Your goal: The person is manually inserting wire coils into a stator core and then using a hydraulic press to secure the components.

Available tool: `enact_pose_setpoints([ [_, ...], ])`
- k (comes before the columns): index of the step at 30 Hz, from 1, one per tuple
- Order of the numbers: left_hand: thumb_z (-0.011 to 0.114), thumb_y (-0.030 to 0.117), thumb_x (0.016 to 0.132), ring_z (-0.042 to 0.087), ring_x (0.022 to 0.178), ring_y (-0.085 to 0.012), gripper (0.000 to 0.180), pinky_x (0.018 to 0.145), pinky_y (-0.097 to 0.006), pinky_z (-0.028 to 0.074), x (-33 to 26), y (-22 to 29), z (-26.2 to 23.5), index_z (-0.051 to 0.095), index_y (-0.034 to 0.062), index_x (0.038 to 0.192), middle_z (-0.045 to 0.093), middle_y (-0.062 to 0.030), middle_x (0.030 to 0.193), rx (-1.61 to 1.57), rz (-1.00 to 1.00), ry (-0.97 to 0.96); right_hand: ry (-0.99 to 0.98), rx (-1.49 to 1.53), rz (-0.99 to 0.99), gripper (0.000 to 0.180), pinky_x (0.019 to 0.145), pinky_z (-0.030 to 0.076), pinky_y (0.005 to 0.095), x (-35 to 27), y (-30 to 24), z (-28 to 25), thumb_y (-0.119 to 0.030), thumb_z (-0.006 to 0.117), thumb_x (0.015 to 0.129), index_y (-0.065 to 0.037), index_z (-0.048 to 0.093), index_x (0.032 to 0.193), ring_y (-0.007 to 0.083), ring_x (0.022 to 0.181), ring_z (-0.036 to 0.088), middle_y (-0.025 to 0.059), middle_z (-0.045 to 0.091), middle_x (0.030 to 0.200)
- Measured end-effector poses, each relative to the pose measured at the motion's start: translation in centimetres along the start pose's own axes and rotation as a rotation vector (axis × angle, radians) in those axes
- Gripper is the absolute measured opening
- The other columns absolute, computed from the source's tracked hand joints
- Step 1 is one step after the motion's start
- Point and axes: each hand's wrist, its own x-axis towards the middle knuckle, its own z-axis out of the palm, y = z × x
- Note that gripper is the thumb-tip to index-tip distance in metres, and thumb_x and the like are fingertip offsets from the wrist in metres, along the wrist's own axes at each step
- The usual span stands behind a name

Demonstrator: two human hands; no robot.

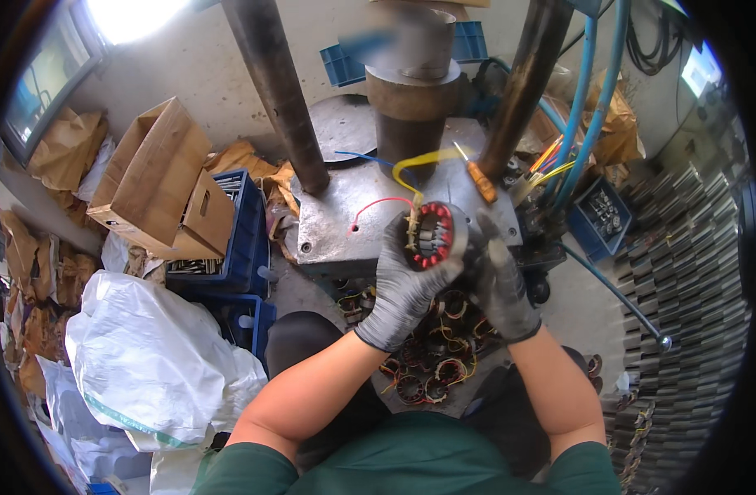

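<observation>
My left hand (pixel 399 280), in a grey glove, grips a round motor stator (pixel 432 235) with red windings and trailing red and yellow wires. My right hand (pixel 503 285), also gloved, is closed against the stator's right side. Both hold it over the front edge of a steel press plate (pixel 345 219). The press ram (pixel 411 91), a thick steel cylinder, stands just behind. A screwdriver with an orange handle (pixel 480 180) lies on the plate to the right of the stator.
A pile of several wound stators (pixel 432 363) lies on the floor between my knees. Two dark press columns (pixel 277 91) rise behind. Blue crates (pixel 242 239), a cardboard box (pixel 159 177) and white sacks (pixel 151 355) crowd the left. Stacked metal laminations (pixel 692 272) fill the right.
</observation>
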Motion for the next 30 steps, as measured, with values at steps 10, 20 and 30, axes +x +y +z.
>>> enact_pose_setpoints([
  [10, 0.08, 0.03, 0.09, 0.065, 0.106, -0.0342, 0.062, 0.095, -0.042, 0.053, -1.3, -3.1, 0.0, 0.057, -0.0018, 0.137, 0.063, -0.0204, 0.116, 0.475, 0.07, -0.089, 0.12, 0.081, 0.175, 0.07, 0.103, 0.054, 0.0428, -3.4, -1.9, 0.7, -0.055, 0.065, 0.092, -0.011, 0.053, 0.146, 0.0213, 0.125, 0.062, 0.0066, 0.063, 0.137],
  [20, 0.063, -0.001, 0.095, 0.069, 0.102, -0.0332, 0.033, 0.09, -0.037, 0.054, -1.1, 1.2, 0.3, 0.068, 0.0002, 0.128, 0.07, -0.0195, 0.111, 0.864, 0.106, -0.353, 0.193, -0.061, 0.525, 0.067, 0.086, 0.059, 0.0449, -6.2, -2.6, -4.3, -0.054, 0.066, 0.095, -0.021, 0.049, 0.151, 0.0188, 0.117, 0.066, 0.0021, 0.063, 0.138],
  [30, 0.074, 0.003, 0.092, 0.069, 0.107, -0.0251, 0.031, 0.095, -0.036, 0.056, -0.9, 0.6, 0.2, 0.07, 0.0028, 0.122, 0.067, -0.011, 0.114, 0.793, 0.236, -0.61, 0.22, -0.133, 0.578, 0.063, 0.079, 0.059, 0.0305, -6.7, -4.3, -2.6, -0.052, 0.07, 0.094, -0.018, 0.054, 0.144, 0.0119, 0.108, 0.066, -0.0002, 0.066, 0.125],
])
